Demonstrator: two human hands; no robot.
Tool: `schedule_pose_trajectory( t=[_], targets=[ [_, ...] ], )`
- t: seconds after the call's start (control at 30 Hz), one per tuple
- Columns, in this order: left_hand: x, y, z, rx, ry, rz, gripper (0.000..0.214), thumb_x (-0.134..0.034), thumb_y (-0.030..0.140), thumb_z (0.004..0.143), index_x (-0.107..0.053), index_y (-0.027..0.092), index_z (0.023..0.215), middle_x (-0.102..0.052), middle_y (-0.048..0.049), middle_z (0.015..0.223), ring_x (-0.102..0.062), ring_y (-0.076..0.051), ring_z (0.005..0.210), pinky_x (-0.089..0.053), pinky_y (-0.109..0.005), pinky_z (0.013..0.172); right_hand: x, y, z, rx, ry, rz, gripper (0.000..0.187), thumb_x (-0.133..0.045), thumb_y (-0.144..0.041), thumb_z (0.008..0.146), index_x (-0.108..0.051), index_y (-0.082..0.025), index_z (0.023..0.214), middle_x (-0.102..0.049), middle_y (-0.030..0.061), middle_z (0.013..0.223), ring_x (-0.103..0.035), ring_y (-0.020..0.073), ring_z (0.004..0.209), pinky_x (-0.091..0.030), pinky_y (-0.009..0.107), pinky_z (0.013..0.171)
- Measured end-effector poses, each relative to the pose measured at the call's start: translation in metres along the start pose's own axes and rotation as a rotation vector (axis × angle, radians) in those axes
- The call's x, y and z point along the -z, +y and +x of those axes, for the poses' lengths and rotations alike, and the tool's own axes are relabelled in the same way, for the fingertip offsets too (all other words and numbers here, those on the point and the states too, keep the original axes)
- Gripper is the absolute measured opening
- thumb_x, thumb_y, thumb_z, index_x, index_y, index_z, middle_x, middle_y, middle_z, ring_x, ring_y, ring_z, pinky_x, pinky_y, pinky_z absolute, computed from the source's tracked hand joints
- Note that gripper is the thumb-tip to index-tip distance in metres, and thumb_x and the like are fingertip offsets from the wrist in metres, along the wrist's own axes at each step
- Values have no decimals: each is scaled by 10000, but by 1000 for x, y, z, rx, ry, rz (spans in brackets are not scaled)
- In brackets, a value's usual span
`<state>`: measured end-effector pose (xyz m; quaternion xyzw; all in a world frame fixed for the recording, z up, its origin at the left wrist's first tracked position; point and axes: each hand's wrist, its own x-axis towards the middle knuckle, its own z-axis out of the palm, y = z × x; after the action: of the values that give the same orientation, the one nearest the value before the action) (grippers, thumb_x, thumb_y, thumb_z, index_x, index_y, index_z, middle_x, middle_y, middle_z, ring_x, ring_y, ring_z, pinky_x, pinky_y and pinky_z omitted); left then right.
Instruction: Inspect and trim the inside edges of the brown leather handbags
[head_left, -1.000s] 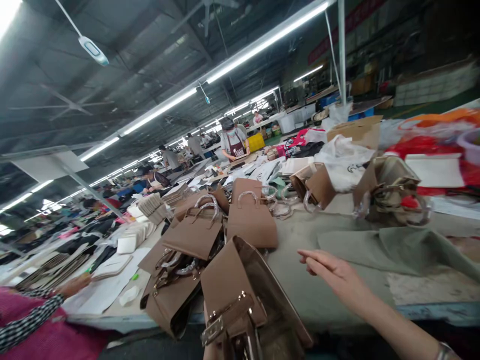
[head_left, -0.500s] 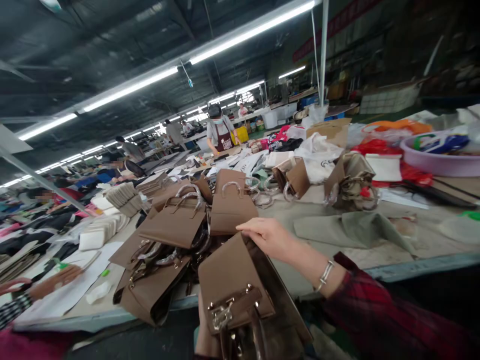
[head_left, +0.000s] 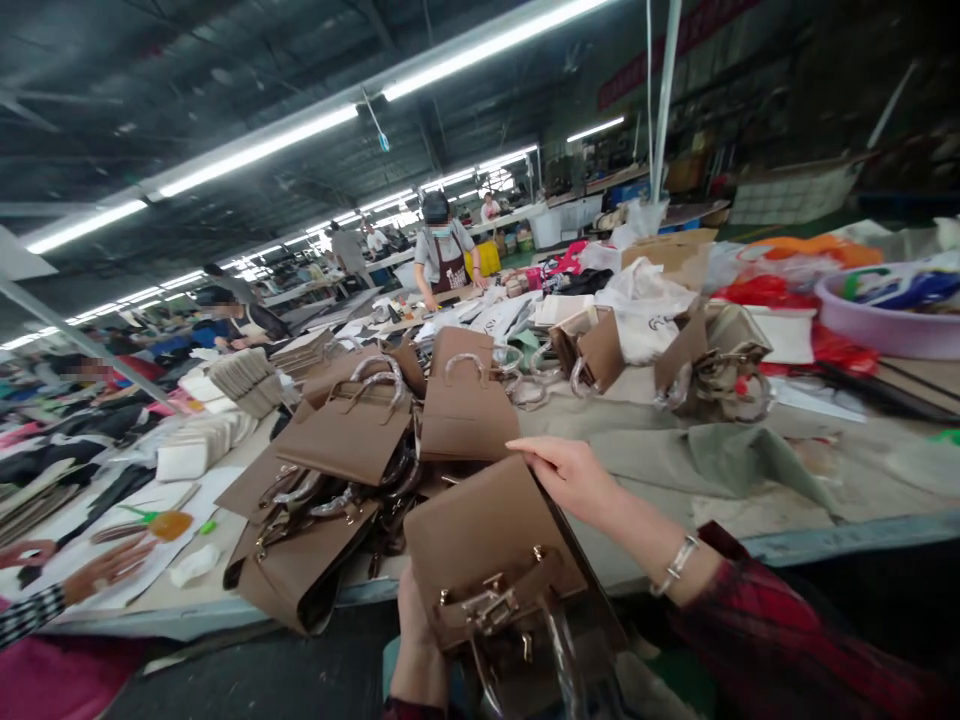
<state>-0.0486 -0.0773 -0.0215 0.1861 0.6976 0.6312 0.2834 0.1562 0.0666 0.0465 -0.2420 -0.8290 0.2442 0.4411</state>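
My right hand lies with its fingers pressed together at the far corner of the bag, though from here I cannot tell whether it pinches the edge. My left hand clasps the bag's left side, fingertips hidden; I see the bag tilted before the bench, handles toward me, right of a pile of similar bags.

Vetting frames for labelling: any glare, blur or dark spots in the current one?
Head view: the ceiling tube lights blow out to white; the metal clasp on the brown bag catches small glints. Head view: the plaid sleeve at lower right looks soft, the bag and right hand clearer. Head view: upper right is dim, the red banner unreadable.
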Motion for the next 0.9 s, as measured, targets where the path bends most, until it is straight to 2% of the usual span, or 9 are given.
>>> schedule_pose_trajectory(
  t=[0.1,0.23,0.37,0.47,0.57,0.67,0.73,0.8,0.9],
  targets=[
    [1,5,-7,17,33,-145,332,-712,403,543,-633,128,712,-639,-6,585,-588,-159,515,-485,-269,508,7,7,-10,51,15,37,378,-399,-101,870,-674,-240,1089,-721,17,1014,-674,150,911,-534,284,826],
    [1,12,-14,58,7,-398,400,-744,372,543,-670,146,866,-677,3,661,-616,-152,558,-502,-250,543,17,4,-18,-7,37,63,337,-432,-125,866,-705,-245,1023,-734,8,969,-691,163,873,-549,275,796],
    [8,18,-19,-39,0,-448,408,-788,339,488,-680,148,832,-683,0,658,-629,-160,582,-503,-228,530,26,-3,-25,-68,14,108,305,-446,-159,871,-718,-242,983,-741,11,899,-694,168,810,-550,265,706],
    [18,23,-21,-133,-4,-414,411,-814,356,455,-679,150,785,-686,-5,645,-628,-173,564,-509,-237,509,40,-8,-28,-137,-80,215,280,-464,-202,886,-719,-235,996,-735,26,942,-681,180,870,-537,288,778],
    [28,30,-23,-311,-60,-312,429,-792,447,511,-700,148,805,-718,-48,738,-663,-223,657,-551,-300,603,55,-18,-28,-247,-227,380,289,-466,-258,906,-697,-260,1080,-696,30,1100,-626,205,1044,-486,337,925],
    [34,38,-27,-561,-121,-203,383,-719,483,626,-723,153,819,-733,-77,834,-679,-278,821,-548,-383,785,59,-34,-29,-303,-205,306,347,-466,-342,922,-605,-292,1236,-568,41,1309,-497,235,1219,-391,400,1036],
    [36,44,-31,-698,-97,-148,325,-666,450,701,-731,168,849,-735,-68,867,-675,-279,864,-537,-393,819,52,-45,-31,-345,-155,207,400,-480,-397,919,-546,-295,1300,-497,56,1375,-444,252,1261,-351,430,1062],
    [37,50,-37,-814,-26,-86,282,-620,408,756,-731,180,881,-733,-53,895,-670,-270,894,-533,-378,824,42,-54,-34,-407,-152,209,438,-491,-426,914,-515,-289,1329,-488,69,1373,-447,262,1251,-354,444,1056],
    [38,58,-47,-979,29,30,254,-591,374,798,-728,184,897,-727,-45,921,-660,-264,925,-530,-378,837,25,-61,-39,-509,-174,437,543,-501,-449,910,-389,-289,1416,-520,78,1335,-477,262,1226,-391,446,1025]
  ],
)
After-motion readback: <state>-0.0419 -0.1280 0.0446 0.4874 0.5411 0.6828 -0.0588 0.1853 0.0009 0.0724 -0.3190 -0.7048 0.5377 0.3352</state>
